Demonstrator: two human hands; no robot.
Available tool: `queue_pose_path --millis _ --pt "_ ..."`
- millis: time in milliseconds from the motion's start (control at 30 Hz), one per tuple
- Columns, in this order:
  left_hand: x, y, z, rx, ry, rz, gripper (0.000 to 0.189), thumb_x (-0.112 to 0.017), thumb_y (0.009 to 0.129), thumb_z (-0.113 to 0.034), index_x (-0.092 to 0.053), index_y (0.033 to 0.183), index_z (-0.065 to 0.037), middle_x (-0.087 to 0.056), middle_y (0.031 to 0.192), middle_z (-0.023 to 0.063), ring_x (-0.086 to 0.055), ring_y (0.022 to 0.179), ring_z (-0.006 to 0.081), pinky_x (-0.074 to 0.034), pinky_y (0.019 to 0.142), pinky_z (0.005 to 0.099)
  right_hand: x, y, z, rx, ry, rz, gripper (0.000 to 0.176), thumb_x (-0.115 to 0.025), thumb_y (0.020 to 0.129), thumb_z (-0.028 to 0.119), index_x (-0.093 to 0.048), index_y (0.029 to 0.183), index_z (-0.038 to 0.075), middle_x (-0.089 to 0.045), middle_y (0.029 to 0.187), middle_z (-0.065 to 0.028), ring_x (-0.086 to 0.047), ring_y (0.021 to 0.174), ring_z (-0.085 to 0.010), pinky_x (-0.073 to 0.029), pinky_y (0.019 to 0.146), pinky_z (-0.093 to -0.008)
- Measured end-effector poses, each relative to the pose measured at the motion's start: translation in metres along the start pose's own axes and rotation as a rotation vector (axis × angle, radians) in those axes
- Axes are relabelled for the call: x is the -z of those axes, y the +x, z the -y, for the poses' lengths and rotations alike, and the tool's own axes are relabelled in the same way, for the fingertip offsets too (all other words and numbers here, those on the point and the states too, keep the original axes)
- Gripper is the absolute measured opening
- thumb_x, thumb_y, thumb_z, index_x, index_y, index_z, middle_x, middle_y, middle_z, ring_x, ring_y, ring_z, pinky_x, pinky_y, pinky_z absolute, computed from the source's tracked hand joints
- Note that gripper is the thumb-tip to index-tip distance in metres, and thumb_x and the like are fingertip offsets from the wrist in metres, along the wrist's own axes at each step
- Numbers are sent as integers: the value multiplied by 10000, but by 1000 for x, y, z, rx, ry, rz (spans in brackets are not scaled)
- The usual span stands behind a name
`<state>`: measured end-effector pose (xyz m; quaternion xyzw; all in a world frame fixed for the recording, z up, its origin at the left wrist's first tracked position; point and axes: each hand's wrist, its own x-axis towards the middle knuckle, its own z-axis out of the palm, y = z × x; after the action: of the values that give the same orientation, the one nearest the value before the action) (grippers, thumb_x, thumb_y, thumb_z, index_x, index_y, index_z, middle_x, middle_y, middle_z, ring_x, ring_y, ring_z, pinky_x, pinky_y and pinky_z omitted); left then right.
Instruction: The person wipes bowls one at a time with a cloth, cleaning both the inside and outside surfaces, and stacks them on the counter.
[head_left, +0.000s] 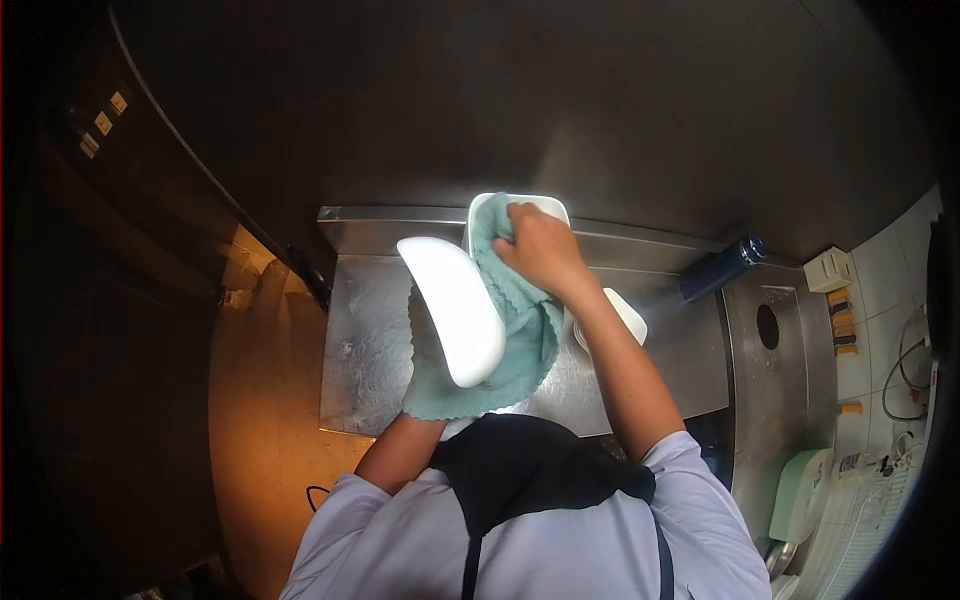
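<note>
A white dish (458,310) is tipped up on its side above the steel counter, its smooth outer face towards me. My left hand holds it from below through a green cloth (530,350); the cloth and dish hide the fingers, and only the forearm shows. My right hand (540,250) is closed on the upper part of the same cloth. It is over a white rectangular dish (545,204) at the back of the counter. Near my right forearm lies another white dish (626,315), partly covered by the arm.
The steel counter (365,330) has a raised back edge against a dark wall. A dark blue cylinder, perhaps a flask (722,268), lies slanted to the right. Beyond is a steel surface with a round dark hole (767,327). A pale green container (800,495) is at lower right.
</note>
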<state>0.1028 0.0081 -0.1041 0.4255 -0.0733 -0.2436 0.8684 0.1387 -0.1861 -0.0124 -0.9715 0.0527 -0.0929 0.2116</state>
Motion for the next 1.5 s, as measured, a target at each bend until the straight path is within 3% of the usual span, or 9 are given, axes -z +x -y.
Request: queue_pose_path --millis 200,300,400,533,867,1000,1200,1367,1500 --pt "6 4 -1 0 15 -19 299 -541 1084 -231 -522 1316 -44 -596 1223 116 -638 1091 221 -549 900 349 36 4 -22 8 705 632 374 -675 912 278 -732 1090 -46 -739 972 -54 -643 926 -129 -522 842 -306" --pt "8 2 -8 -1 -10 -19 282 -548 1079 -223 -536 1294 -40 -606 1197 114 -649 1066 219 -556 880 345 73 -21 -37 76 783 421 330 -681 869 238 -734 1053 -30 -768 1039 -126 -700 934 -237 -538 854 -362" --pt "7 -5 -12 -3 -25 -14 265 -554 1074 -215 -549 1271 -37 -616 1171 112 -660 1040 216 -563 859 342 90 -29 -6 -154 182 -81 314 -736 820 230 -750 1015 -17 -768 1047 -179 -736 900 -329 -573 800 -409" --pt "-7 -6 -10 -34 -15 -35 244 -562 1068 -204 -567 1242 -32 -629 1135 110 -675 1006 213 -573 832 337 30 -19 -23 11 -349 -149 320 -759 804 272 -732 935 -19 -726 941 -235 -723 888 -402 -584 779 -505" --pt "-14 13 -28 -123 28 -175 197 -583 1053 -177 -612 1167 -20 -662 1047 104 -712 921 205 -597 763 325 32 -26 -20 -32 790 311 434 -597 952 304 -714 1123 -77 -760 1031 -146 -679 955 -204 -534 922 -364" --pt "-12 26 -85 -337 474 -293 181 -591 1047 -167 -631 1138 -16 -675 1012 102 -726 886 201 -607 735 320 51 -98 -58 138 1079 454 422 -630 946 311 -719 1113 -67 -764 1015 -106 -662 951 -146 -536 884 -339" --pt "-85 62 -153 -331 2079 -463 162 -603 1038 -151 -658 1093 -9 -695 959 98 -749 835 196 -621 694 313 4 -165 -2 238 959 704 342 -681 906 102 -714 1216 -37 -768 1054 -113 -675 965 -150 -542 891 -333" --pt "-110 83 -135 -900 2345 -210 83 -629 922 -67 -665 862 -22 -693 805 116 -756 693 244 -612 593 344 -22 -176 15 118 1019 744 355 -667 922 120 -703 1243 -27 -769 1058 -124 -678 952 -175 -539 905 -330" --pt "-120 84 -130 -934 2242 7 56 -621 876 -50 -671 863 -28 -691 833 151 -741 743 308 -598 648 407 -27 -185 6 45 1041 646 359 -665 910 182 -706 1205 -18 -768 1036 -155 -704 928 -223 -545 902 -350"
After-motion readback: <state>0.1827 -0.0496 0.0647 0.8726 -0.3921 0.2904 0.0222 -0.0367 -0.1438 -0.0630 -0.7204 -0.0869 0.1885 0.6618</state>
